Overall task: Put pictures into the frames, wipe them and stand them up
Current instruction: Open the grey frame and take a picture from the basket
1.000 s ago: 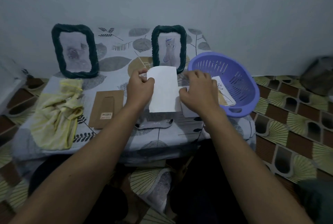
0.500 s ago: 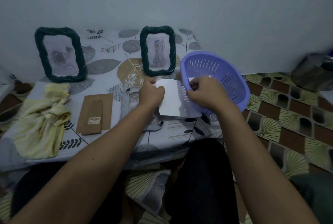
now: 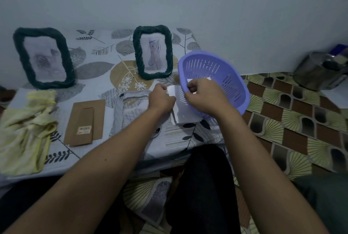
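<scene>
Both hands pinch a white picture sheet (image 3: pixel 183 109) at the table's (image 3: pixel 98 90) near right, the left hand (image 3: pixel 161 98) on its left edge, the right hand (image 3: pixel 204 96) on its top by the purple basket (image 3: pixel 235 75), while two dark framed pictures (image 3: pixel 43 58) (image 3: pixel 153 52) stand at the far side.

I pinch smooth white paper (image 3: pixel 185 109) beside the glossy slotted plastic basket (image 3: pixel 235 83). Two frames (image 3: pixel 153 53) look rope-textured, the backing (image 3: pixel 84 121) matt brown card, the yellow cloth (image 3: pixel 26 134) soft and crumpled.
</scene>
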Demonstrator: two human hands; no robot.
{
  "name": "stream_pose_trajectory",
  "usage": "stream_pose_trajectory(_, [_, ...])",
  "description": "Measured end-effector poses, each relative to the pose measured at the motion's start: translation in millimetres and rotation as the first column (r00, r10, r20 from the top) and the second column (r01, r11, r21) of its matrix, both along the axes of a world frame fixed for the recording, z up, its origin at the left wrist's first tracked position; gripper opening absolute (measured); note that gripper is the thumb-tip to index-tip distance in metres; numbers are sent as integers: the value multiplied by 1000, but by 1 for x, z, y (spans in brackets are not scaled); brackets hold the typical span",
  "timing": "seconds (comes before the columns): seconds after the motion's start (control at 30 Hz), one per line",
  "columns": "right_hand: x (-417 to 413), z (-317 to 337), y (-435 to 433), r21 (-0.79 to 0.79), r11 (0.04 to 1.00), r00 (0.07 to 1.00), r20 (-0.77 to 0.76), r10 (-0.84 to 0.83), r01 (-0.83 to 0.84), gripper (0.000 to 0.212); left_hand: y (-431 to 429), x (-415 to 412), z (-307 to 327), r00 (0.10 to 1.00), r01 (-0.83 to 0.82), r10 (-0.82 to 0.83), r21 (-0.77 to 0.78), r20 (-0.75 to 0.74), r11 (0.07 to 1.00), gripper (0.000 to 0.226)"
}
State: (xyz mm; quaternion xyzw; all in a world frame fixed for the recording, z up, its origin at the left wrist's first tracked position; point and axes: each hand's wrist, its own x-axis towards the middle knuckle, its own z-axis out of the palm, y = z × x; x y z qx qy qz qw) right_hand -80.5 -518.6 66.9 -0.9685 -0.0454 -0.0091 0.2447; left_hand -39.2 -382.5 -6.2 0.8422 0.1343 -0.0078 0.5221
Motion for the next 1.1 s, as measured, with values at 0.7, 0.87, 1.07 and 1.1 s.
stream_pose_trajectory(0.7, [41, -22, -23, -92, 987, 973, -183, -143, 128, 26, 14, -1, 29, 995, 99, -94, -160, 40, 982, 22])
stream_pose_trajectory(0.87, [46, -29, -28, -294, 955, 918, -372, -140, 27, 21, 9, -11, 32, 981, 152, -186, -391, -49, 908, 24])
stream_pose_trajectory(1.07, [45, -32, -24, -374, 927, 944, -296, -147, 27, 12, 8, -18, 34, 984, 93, -162, -545, -79, 833, 9])
stream_pose_trajectory(1.1, [45, -32, -24, -383, 923, 947, -284, -152, 33, 11, 8, -19, 35, 983, 93, -165, -549, -83, 831, 11])
